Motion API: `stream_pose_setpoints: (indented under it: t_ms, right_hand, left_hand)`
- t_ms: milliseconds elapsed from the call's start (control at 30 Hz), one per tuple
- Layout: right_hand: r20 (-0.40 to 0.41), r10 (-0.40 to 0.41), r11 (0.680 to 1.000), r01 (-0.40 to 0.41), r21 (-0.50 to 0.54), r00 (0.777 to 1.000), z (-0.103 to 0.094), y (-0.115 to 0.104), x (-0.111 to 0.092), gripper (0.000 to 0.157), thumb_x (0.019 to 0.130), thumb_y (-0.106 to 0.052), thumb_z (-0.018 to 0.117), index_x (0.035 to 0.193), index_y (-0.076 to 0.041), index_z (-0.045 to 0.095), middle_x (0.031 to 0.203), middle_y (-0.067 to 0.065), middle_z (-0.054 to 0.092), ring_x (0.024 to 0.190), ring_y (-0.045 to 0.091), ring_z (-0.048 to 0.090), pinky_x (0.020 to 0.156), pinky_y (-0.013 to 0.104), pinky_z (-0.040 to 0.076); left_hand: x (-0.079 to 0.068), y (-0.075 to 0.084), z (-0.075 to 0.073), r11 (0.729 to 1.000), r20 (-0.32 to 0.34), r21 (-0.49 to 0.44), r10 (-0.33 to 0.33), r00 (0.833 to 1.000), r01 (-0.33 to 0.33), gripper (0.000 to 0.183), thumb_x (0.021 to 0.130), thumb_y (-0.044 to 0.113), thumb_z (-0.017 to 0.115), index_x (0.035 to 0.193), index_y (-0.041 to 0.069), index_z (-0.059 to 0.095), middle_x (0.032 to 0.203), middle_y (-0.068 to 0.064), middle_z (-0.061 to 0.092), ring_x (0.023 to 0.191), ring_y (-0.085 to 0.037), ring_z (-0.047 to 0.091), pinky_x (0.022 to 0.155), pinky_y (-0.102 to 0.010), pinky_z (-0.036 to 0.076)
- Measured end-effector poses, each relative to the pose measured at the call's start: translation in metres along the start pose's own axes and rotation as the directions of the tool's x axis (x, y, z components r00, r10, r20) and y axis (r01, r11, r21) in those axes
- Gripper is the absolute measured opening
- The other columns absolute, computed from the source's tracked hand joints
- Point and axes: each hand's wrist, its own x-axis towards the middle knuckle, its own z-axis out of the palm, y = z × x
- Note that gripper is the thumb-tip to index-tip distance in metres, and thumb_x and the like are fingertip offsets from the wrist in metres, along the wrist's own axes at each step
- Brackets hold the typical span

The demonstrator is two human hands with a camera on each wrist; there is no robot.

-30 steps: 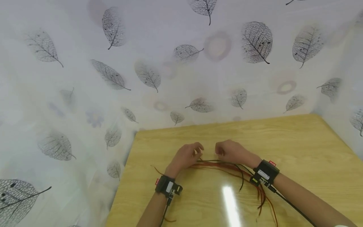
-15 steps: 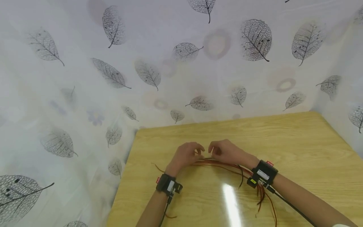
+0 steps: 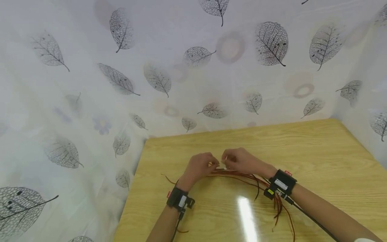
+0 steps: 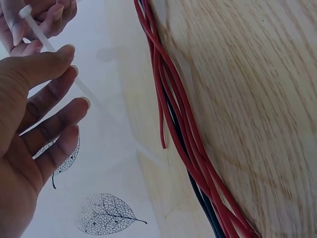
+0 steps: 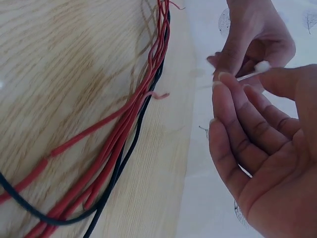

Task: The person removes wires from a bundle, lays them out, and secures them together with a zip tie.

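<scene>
A white cable tie (image 4: 40, 33) is pinched between the thumb and index finger of my left hand (image 3: 199, 168), its small square head sticking out toward the other hand. My right hand (image 3: 244, 160) is beside that head (image 5: 262, 67); its thumb stands apart from its bent fingers, and no firm grip on the tie shows. Both hands are above the far side of a long bundle of red and black wires (image 4: 173, 94) on the table. In the head view the hands partly cover the wires (image 3: 242, 175) and most of the tie.
The wood-grain table (image 3: 317, 161) reaches a leaf-patterned white sheet (image 3: 181, 84) behind and at the sides. Loose wire ends (image 3: 277, 211) fan out below the right wrist. Each wrist wears a black camera band with a cable (image 3: 311, 218) running along the forearm.
My right hand has moved left toward the left hand, closing most of the gap between them. The left hand keeps nearly the same place, and the wires have barely moved.
</scene>
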Motion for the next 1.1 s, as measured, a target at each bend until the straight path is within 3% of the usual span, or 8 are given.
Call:
stream_pose_setpoints:
  t_ms: [167, 233, 400, 600, 867, 967, 1100]
  right_hand:
    - [-0.074, 0.009, 0.961, -0.029, -0.274, 0.997, 0.002, 0.014, -0.003, 0.006, 0.093, -0.015, 0.064, 0.097, -0.012, 0.069, 0.071, -0.007, 0.068, 0.057, 0.002, 0.061, 0.049, 0.024, 0.051]
    - [-0.07, 0.015, 0.945, -0.037, -0.324, 0.997, 0.003, 0.019, -0.005, 0.008, 0.091, -0.013, 0.066, 0.097, -0.01, 0.071, 0.072, -0.006, 0.069, 0.059, 0.004, 0.061, 0.05, 0.025, 0.052]
    - [-0.019, 0.032, 0.942, -0.037, -0.333, 0.999, 0.008, 0.03, -0.008, 0.013, 0.089, -0.015, 0.068, 0.1, -0.01, 0.072, 0.077, -0.003, 0.07, 0.065, 0.008, 0.064, 0.053, 0.027, 0.054]
    - [0.044, 0.041, 0.924, -0.021, -0.381, 0.998, 0.019, 0.04, -0.008, 0.032, 0.079, -0.042, 0.077, 0.098, -0.017, 0.071, 0.083, -0.008, 0.068, 0.071, 0.007, 0.06, 0.059, 0.028, 0.053]
    - [0.09, 0.017, 0.885, 0.027, -0.465, 0.996, 0.034, 0.039, -0.003, 0.041, 0.073, -0.059, 0.075, 0.089, -0.022, 0.066, 0.077, -0.007, 0.056, 0.06, 0.007, 0.049, 0.048, 0.024, 0.045]
    - [0.081, -0.028, 0.879, 0.063, -0.473, 0.996, 0.036, 0.037, 0.001, 0.034, 0.073, -0.051, 0.078, 0.085, -0.022, 0.064, 0.074, -0.007, 0.054, 0.058, 0.007, 0.047, 0.045, 0.023, 0.043]
    - [0.06, -0.053, 0.868, 0.076, -0.49, 0.997, 0.038, 0.038, 0.004, 0.019, 0.075, -0.029, 0.078, 0.078, -0.023, 0.06, 0.07, -0.009, 0.049, 0.057, 0.008, 0.044, 0.044, 0.024, 0.04]
  left_hand:
    - [-0.011, 0.004, -0.004, 0.998, -0.078, -0.02, 0.061, 0.995, -0.063, 0.01, 0.084, 0.034, 0.075, 0.089, 0.025, 0.079, 0.083, 0.014, 0.073, 0.059, 0.0, 0.06, 0.05, -0.012, 0.045]
    - [-0.016, 0.006, -0.006, 0.995, -0.097, -0.042, 0.088, 0.991, -0.093, 0.011, 0.084, 0.032, 0.076, 0.089, 0.024, 0.079, 0.082, 0.013, 0.074, 0.058, 0.001, 0.059, 0.05, -0.011, 0.045]
    - [-0.028, 0.012, -0.011, 0.985, -0.117, -0.095, 0.132, 0.984, -0.143, 0.007, 0.083, 0.021, 0.075, 0.088, 0.021, 0.08, 0.083, 0.012, 0.073, 0.063, 0.0, 0.061, 0.053, -0.01, 0.047]
    - [-0.038, 0.017, -0.015, 0.978, -0.148, -0.125, 0.147, 0.978, -0.166, 0.008, 0.081, 0.017, 0.075, 0.085, 0.022, 0.08, 0.081, 0.012, 0.073, 0.065, -0.001, 0.063, 0.056, -0.01, 0.049]
    - [-0.047, 0.019, -0.014, 0.969, -0.089, -0.211, 0.113, 0.99, -0.129, 0.007, 0.082, 0.016, 0.076, 0.087, 0.02, 0.08, 0.088, 0.011, 0.076, 0.077, -0.004, 0.068, 0.061, -0.015, 0.054]
    - [-0.05, 0.019, -0.015, 0.97, -0.085, -0.22, 0.089, 0.992, -0.105, 0.008, 0.081, 0.017, 0.077, 0.087, 0.021, 0.079, 0.089, 0.011, 0.076, 0.075, -0.004, 0.068, 0.06, -0.015, 0.054]
    - [-0.053, 0.02, -0.016, 0.969, -0.084, -0.229, 0.077, 0.993, -0.095, 0.007, 0.081, 0.019, 0.078, 0.085, 0.024, 0.079, 0.089, 0.013, 0.075, 0.074, -0.002, 0.067, 0.058, -0.015, 0.054]
